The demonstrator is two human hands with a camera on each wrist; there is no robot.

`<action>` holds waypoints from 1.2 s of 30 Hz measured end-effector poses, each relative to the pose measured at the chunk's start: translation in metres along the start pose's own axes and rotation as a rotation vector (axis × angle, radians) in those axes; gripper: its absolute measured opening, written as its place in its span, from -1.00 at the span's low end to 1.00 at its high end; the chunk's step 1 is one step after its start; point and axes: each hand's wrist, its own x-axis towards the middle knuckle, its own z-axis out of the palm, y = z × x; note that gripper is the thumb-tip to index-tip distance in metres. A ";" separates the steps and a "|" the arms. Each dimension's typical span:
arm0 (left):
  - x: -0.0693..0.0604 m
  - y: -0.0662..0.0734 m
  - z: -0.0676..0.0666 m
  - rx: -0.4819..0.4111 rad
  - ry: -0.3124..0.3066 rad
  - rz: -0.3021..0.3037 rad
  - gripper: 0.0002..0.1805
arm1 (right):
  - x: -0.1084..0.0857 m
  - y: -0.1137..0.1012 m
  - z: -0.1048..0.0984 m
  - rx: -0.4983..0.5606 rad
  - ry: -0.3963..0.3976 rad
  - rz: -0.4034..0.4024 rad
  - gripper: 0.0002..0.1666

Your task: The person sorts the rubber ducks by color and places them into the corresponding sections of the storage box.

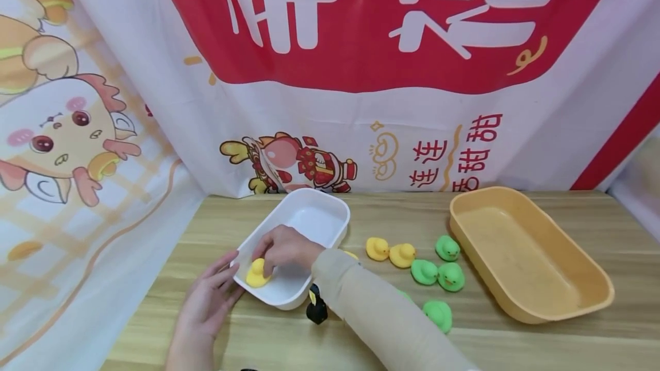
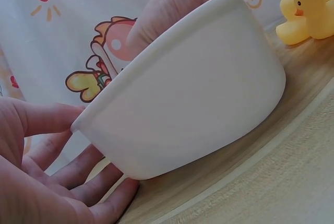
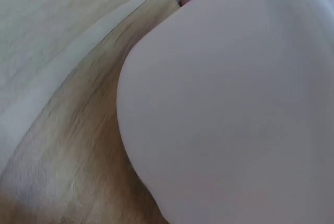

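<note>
While the tub (image 1: 315,219) stands against the left hand (image 1: 208,295), the right hand (image 1: 285,248) pinches a yellow duck (image 1: 255,277) inside it.
The tub looks light, stiff and smooth, and its rim, which the rather straight left fingers touch, seems a good place for holding. The duck is directly under the curled right fingers, low in the tub. I judge it light, slightly soft, perhaps slippery, hardly fragile; its round body is best taken gently from both sides.
</note>
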 end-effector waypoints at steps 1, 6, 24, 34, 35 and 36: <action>0.000 0.000 0.001 0.000 0.000 -0.002 -0.64 | -0.001 0.000 -0.001 -0.001 0.000 -0.002 -0.61; -0.002 0.002 0.007 -0.018 -0.008 0.002 -0.64 | -0.003 0.000 -0.007 -0.017 0.000 0.000 -0.63; 0.003 -0.007 0.004 -0.022 -0.009 0.000 -0.67 | -0.030 0.002 -0.051 0.181 0.078 -0.089 -0.63; 0.002 -0.003 0.004 -0.027 -0.008 -0.008 -0.65 | -0.104 0.008 -0.091 0.408 0.138 -0.192 -0.67; 0.002 -0.002 0.004 -0.021 -0.011 -0.007 -0.65 | -0.113 0.011 -0.095 0.411 0.150 -0.205 -0.69; 0.003 -0.001 0.004 -0.015 -0.013 -0.006 -0.65 | -0.121 0.014 -0.099 0.404 0.168 -0.209 -0.70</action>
